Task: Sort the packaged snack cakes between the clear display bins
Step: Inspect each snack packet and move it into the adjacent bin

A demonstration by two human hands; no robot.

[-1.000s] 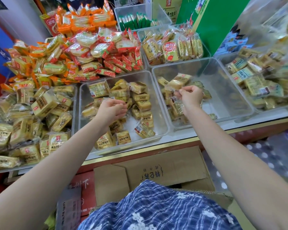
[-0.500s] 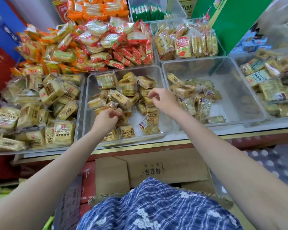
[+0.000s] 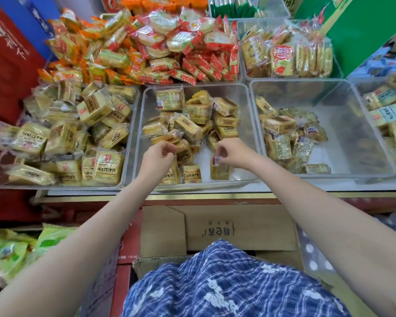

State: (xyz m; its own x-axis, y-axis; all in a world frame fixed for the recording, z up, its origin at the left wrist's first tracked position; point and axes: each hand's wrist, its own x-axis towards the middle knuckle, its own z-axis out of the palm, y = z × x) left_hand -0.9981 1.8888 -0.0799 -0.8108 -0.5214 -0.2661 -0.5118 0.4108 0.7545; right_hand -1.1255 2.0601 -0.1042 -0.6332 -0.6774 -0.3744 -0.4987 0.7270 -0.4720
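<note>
Yellow snack cake packs fill the middle clear bin [image 3: 139, 133]. My left hand [image 3: 157, 157] hovers over its front left with curled fingers that pinch the wrapper of a snack cake pack [image 3: 183, 152] in the pile. My right hand [image 3: 232, 154] is over the bin's front right. Its fingertips pinch the top edge of a barcode-labelled snack cake pack [image 3: 218, 171] that stands against the front wall. The right clear bin [image 3: 352, 143] holds a smaller pile of greenish-yellow packs [image 3: 281, 145] on its left side.
A left bin [image 3: 55, 184] is heaped with larger yellow packs. Behind are piles of red and orange snacks [image 3: 183, 49] and a bin of biscuits [image 3: 286, 56]. Another filled bin [image 3: 389, 115] sits far right. Cardboard boxes [image 3: 215, 227] stand below the counter edge.
My right hand left the right bin, where its earlier pack now lies, and came leftward to the middle bin's front to pinch a labelled pack. My left hand stayed in the middle bin.
</note>
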